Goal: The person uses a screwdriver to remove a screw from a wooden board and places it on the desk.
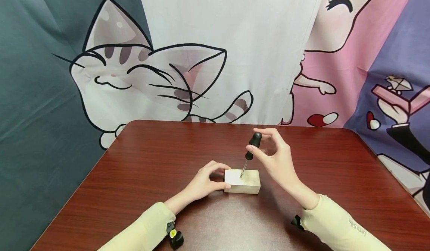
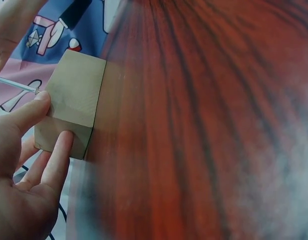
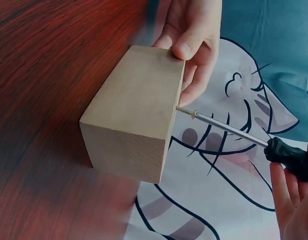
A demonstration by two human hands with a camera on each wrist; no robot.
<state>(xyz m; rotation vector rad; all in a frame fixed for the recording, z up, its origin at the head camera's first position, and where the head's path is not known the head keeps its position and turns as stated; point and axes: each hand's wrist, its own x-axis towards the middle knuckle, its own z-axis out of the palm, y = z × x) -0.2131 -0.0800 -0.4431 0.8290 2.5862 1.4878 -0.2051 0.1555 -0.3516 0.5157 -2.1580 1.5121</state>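
A pale wooden block point(image 1: 242, 187) lies on the table, its long side across the head view. My left hand point(image 1: 206, 180) grips its left end between thumb and fingers. A small brass-coloured screw point(image 3: 185, 111) stands in the block's upper face, most of its threaded length showing in the right wrist view. The tip of a screwdriver point(image 3: 228, 127) meets the screw head, its metal shaft tilted in the head view. My right hand point(image 1: 277, 161) pinches the black handle point(image 1: 255, 140) between thumb and fingers. In the left wrist view only part of the shaft point(image 2: 16, 84) shows.
The reddish-brown wooden table point(image 1: 161, 146) extends around the block, with its far edge close to a hanging cloth point(image 1: 235, 27) printed with cartoon figures. Small black devices point(image 1: 176, 239) sit at both wrists by the pale sleeves point(image 1: 144, 225).
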